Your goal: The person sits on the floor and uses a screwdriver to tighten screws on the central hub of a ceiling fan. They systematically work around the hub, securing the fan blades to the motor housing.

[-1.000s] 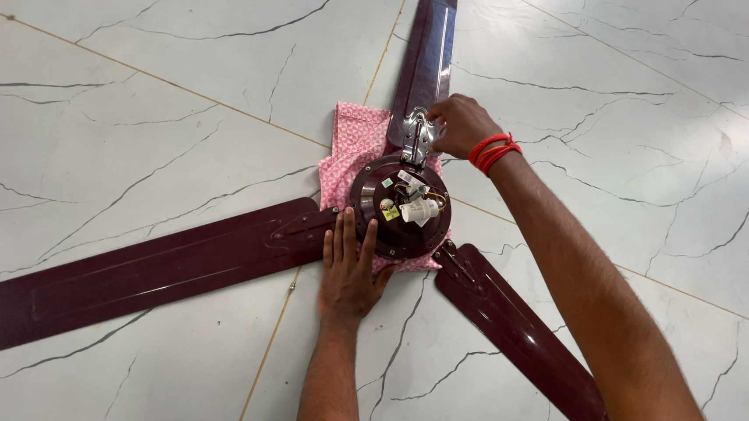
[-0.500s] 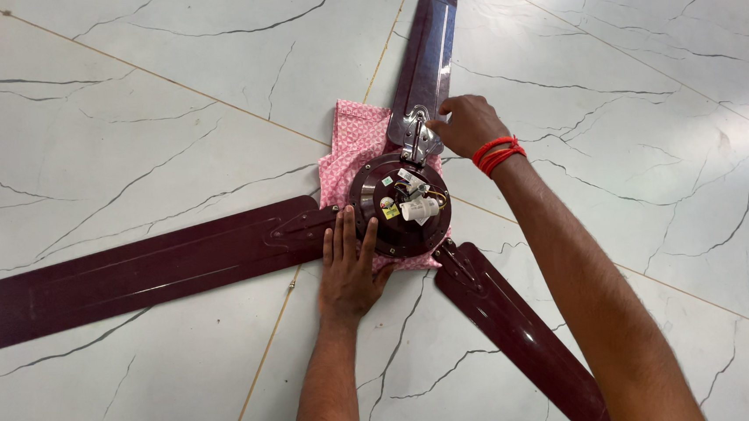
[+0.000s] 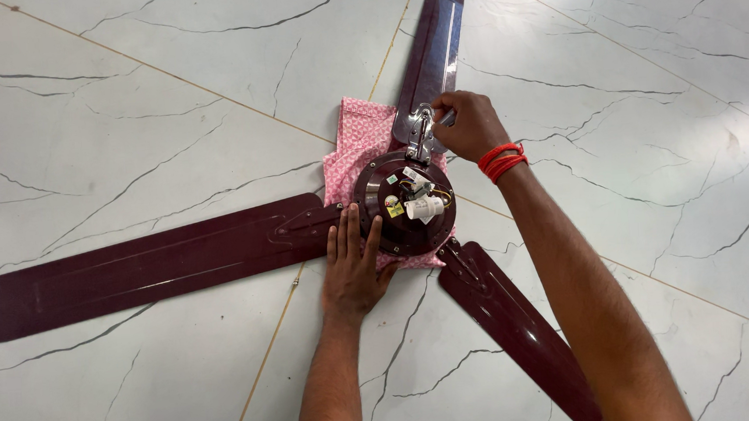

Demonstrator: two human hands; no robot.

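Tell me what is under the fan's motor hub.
A pink patterned cloth lies under the hub, showing at its upper left and lower edge, on the marble floor. How far it reaches beneath is hidden by the hub and the left hand.

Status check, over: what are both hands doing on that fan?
Left hand flat on motor hub. Right hand gripping bracket. Pink cloth underneath.

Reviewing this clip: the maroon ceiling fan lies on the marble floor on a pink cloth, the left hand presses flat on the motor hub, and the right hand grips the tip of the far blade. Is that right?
Not quite. The head view shows the right hand at the root of the far blade, on the metal bracket beside the motor hub, not at the tip. The rest holds: left hand flat on the hub, pink cloth beneath.
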